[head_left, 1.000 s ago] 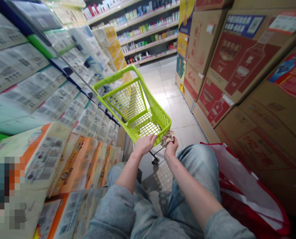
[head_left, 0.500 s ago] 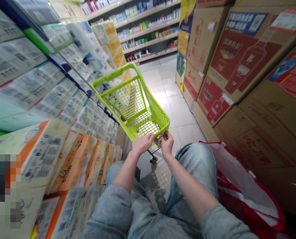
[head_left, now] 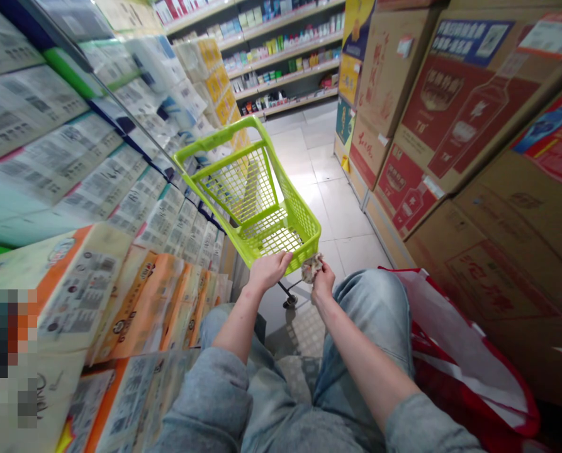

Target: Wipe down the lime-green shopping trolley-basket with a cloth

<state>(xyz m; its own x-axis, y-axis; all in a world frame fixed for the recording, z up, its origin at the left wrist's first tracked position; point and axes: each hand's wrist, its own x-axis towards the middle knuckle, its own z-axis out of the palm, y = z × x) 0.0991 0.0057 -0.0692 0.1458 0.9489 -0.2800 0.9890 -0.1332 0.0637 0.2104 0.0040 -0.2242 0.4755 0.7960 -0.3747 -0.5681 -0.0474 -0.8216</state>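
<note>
A lime-green shopping cart (head_left: 250, 242) with mesh sides stands in front of my knees, and nothing shows in its basket. My left hand (head_left: 270, 269) is closed over the near rim of the basket, at its left part. In my right hand (head_left: 325, 283), just off the basket's near right corner, is a crumpled, dirty whitish cloth (head_left: 311, 269), pinched between the fingers. The cloth hangs close by the rim; I cannot tell if it touches it. A small wheel (head_left: 290, 301) shows under the cart.
Stacked tissue packs (head_left: 139, 302) line the left side. On the right stand tall cardboard cartons (head_left: 443, 126), with a red and white bag (head_left: 469, 352) beside my right knee. Tiled floor (head_left: 335, 207) runs ahead to product shelves (head_left: 281, 63).
My right hand has drawn slightly back and right from the rim, and more of the cloth shows. The left hand stays on the rim, and the cart has barely moved.
</note>
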